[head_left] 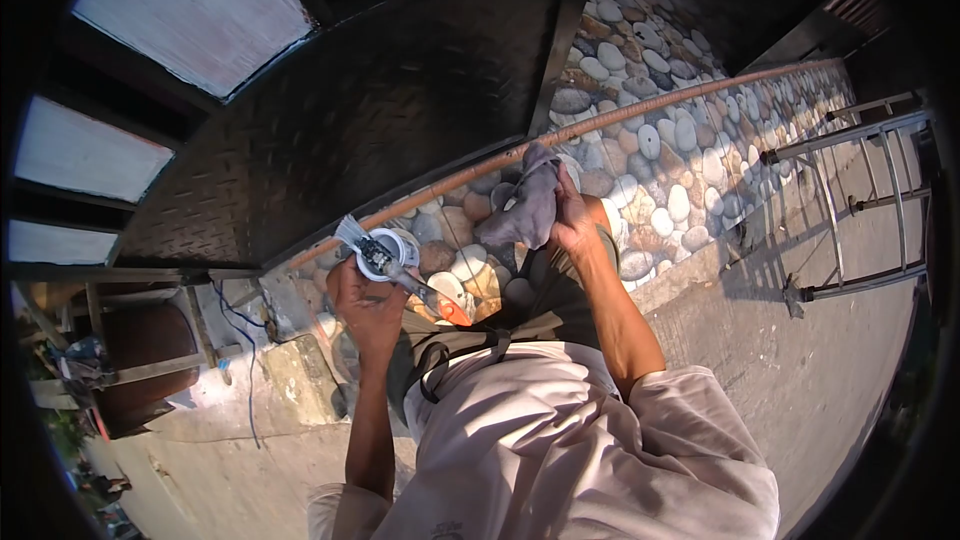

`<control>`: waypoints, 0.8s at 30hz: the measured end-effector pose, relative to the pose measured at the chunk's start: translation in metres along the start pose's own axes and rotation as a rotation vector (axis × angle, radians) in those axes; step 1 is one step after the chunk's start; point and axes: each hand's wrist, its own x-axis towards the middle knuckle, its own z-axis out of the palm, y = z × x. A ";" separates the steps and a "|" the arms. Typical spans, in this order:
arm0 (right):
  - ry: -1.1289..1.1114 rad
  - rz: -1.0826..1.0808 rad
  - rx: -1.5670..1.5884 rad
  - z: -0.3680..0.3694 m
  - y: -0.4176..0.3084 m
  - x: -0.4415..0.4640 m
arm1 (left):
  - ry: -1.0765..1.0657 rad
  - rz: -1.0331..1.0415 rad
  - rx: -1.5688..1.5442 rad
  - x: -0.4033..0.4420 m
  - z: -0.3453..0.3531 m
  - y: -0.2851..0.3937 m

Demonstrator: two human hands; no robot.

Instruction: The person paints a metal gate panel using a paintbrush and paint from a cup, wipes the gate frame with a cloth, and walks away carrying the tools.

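My left hand (368, 302) is closed around a small white paint cup (408, 244) in front of my waist. A paintbrush (395, 270) lies across the cup's mouth, its pale bristles at the upper left and its orange handle end at the lower right. Whether my fingers also grip the brush I cannot tell. My right hand (574, 218) is closed on a crumpled grey rag (532, 198), held up above the pebbled paving. Part of the rag hides my fingertips.
A dark metal gate with a tread-plate panel (350, 100) and pale upper panels (200, 10) stands ahead. Below it runs a brown edging strip (660, 102) along pebble paving (680, 140). A metal ladder (860, 200) is at right; a blue cable (250, 370) lies at left.
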 end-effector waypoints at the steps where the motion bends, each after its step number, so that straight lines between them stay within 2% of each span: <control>1: -0.073 -0.013 0.043 0.005 -0.003 -0.002 | -0.002 0.010 0.002 0.000 0.001 0.001; 3: -0.067 -0.008 0.021 0.000 -0.004 -0.002 | -0.008 0.022 0.004 0.001 0.002 0.005; 5: -0.136 -0.071 -0.181 -0.003 -0.004 -0.005 | -0.019 0.014 0.024 0.002 0.004 0.010; 12: -0.102 -0.109 -0.115 0.003 0.000 -0.016 | -0.027 0.018 -0.034 0.003 0.006 0.002; 14: -0.193 -0.089 -0.139 0.009 -0.004 -0.022 | -0.029 -0.054 -0.031 0.002 0.005 0.005; 17: -0.205 -0.078 -0.276 0.036 -0.011 -0.035 | -0.024 -0.011 -0.061 0.001 0.007 0.006; 21: -0.177 -0.005 -0.129 0.047 -0.015 -0.034 | -0.019 0.051 -0.077 0.004 0.010 0.003; 24: -0.102 -0.077 -0.136 0.031 -0.020 -0.027 | 0.003 0.030 -0.163 0.004 0.011 0.003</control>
